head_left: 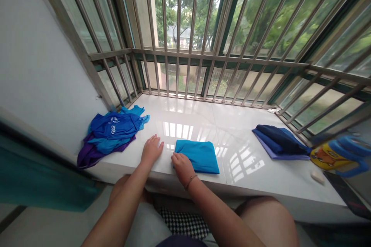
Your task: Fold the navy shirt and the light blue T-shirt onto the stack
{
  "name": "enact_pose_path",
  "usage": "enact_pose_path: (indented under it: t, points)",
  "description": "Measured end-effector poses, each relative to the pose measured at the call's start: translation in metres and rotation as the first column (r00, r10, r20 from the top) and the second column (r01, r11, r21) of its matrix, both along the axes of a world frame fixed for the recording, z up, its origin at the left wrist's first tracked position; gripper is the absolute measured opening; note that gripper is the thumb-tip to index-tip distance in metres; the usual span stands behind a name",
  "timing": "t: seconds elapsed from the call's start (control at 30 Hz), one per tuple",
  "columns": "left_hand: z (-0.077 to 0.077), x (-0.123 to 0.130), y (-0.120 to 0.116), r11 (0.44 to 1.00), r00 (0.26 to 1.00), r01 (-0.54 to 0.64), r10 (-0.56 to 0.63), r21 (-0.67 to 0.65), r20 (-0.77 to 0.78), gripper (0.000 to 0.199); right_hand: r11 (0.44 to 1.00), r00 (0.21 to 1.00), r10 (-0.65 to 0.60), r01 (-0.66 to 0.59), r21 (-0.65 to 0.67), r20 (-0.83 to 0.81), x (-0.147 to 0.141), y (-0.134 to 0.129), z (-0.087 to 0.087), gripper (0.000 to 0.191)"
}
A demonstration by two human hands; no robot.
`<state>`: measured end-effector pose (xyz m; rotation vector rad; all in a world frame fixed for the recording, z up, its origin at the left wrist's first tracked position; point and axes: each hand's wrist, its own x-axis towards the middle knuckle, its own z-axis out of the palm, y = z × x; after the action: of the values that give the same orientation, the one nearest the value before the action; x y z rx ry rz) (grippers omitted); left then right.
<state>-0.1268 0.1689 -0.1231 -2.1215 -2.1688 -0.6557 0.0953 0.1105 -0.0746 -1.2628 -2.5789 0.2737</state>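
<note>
A flat, bright blue folded garment [199, 156] lies on the white sill in front of me. My right hand [183, 166] is at its left edge, fingers curled against the cloth; the fingertips are partly hidden. Just left of the garment, my left hand [152, 149] lies on the sill with its fingers stretched out and nothing in it. Farther left is a loose heap of blue clothes [116, 125], the top one printed with white figures, with a purple garment [94, 152] underneath.
At the right rests a stack of dark and light blue folded clothes [278, 141]. Beside it are a yellow and blue jug [337, 154], a small pale object [317, 177] and a dark flat device [348, 193]. Metal window bars [189, 56] stand behind the sill [228, 123].
</note>
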Motion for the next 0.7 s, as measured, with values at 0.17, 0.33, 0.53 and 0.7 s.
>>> enact_pose_path:
  t: [0.17,0.33,0.53,0.7]
  points:
    - [0.001,-0.002,0.001,1.000,1.000,0.005,-0.005,0.006,0.000,0.044,0.999,0.999,-0.013,0.015,0.029,-0.053,0.012,0.001,-0.010,0.025]
    - [-0.001,-0.004,0.001,0.999,1.000,0.026,-0.026,0.041,-0.001,0.045,0.993,0.992,-0.117,0.118,0.019,-0.041,0.016,-0.008,-0.014,0.102]
    - [-0.004,-0.006,0.002,0.996,0.999,0.037,-0.035,0.078,-0.025,0.051,0.998,0.999,0.029,-0.031,0.049,0.045,0.020,-0.036,-0.032,0.072]
    - [-0.004,-0.006,0.003,0.997,0.999,0.041,-0.038,0.070,-0.038,0.054,0.996,0.997,0.043,-0.038,0.078,-0.064,0.028,-0.056,-0.028,0.043]
